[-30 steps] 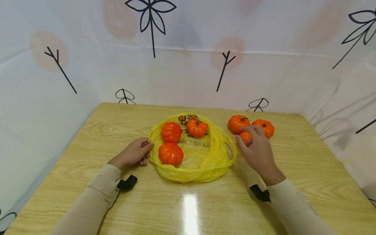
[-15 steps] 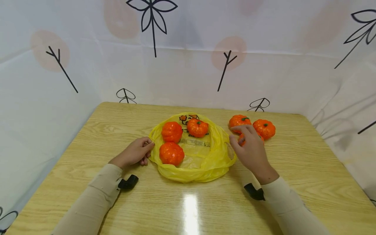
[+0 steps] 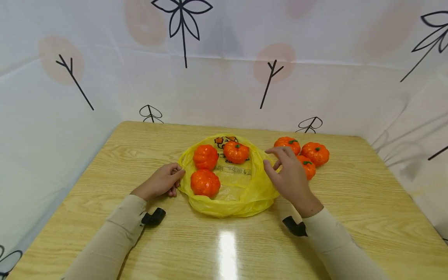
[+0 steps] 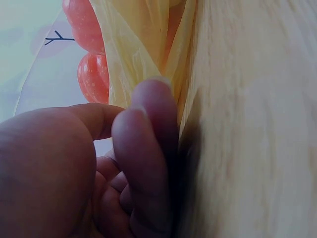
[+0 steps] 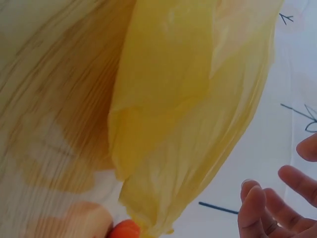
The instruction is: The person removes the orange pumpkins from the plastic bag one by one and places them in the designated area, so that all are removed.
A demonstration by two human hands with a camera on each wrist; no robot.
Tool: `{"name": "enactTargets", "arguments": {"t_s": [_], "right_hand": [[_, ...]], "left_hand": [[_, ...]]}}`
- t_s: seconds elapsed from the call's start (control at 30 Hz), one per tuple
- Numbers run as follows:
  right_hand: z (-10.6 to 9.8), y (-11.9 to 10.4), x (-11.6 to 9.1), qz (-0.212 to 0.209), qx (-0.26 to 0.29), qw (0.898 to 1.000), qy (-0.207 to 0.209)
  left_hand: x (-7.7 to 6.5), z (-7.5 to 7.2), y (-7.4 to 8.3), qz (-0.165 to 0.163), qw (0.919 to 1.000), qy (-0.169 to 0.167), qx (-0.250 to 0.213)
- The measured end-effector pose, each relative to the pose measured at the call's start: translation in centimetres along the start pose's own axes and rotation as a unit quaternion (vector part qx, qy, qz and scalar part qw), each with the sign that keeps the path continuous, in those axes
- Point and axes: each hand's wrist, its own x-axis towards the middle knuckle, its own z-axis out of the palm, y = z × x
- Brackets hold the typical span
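A yellow plastic bag (image 3: 231,208) lies spread with its mouth up on the table, holding three orange toy pumpkins: one at the back (image 3: 236,152), one at the left (image 3: 205,157) and one at the front (image 3: 205,183). My left hand (image 3: 161,181) pinches the bag's left rim; in the left wrist view the yellow film (image 4: 136,44) runs down to its fingertips. Over the bag's right side hovers my right hand (image 3: 289,177), fingers loosely bent and holding nothing. The right wrist view has those fingers (image 5: 277,213) apart from the bag (image 5: 183,124).
Three more orange pumpkins sit together on the table right of the bag: a back one (image 3: 287,145), a right one (image 3: 315,153) and a front one (image 3: 307,167), partly behind my right hand. A patterned white cloth (image 3: 217,89) hangs behind the wooden table (image 3: 140,136).
My right hand has moved left, from above the front loose pumpkin to the bag's right side, uncovering more of that pumpkin. My left hand has stayed at the bag's left rim.
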Motion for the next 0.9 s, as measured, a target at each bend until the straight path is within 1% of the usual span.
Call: {"name": "enactTargets", "arguments": {"t_s": [0.23,0.53,0.7,0.9], "right_hand": [[0.6,-0.9,0.4,-0.005,0.014,1.0,-0.011],[1.2,-1.8,0.4,-0.011,0.028,0.999,-0.02],[1.6,-2.5,0.6,-0.009,0.051,0.998,-0.038],[2.2,-3.5,0.5,-0.018,0.06,0.996,-0.057]], "left_hand": [[-0.1,0.0,0.1,-0.002,1.0,-0.001,-0.004],[0.0,0.0,0.2,0.001,0.9999,-0.003,-0.012],[0.2,0.0,-0.1,0.003,0.9999,-0.003,-0.012],[0.2,0.0,-0.3,0.006,0.9999,-0.002,-0.01]]}}
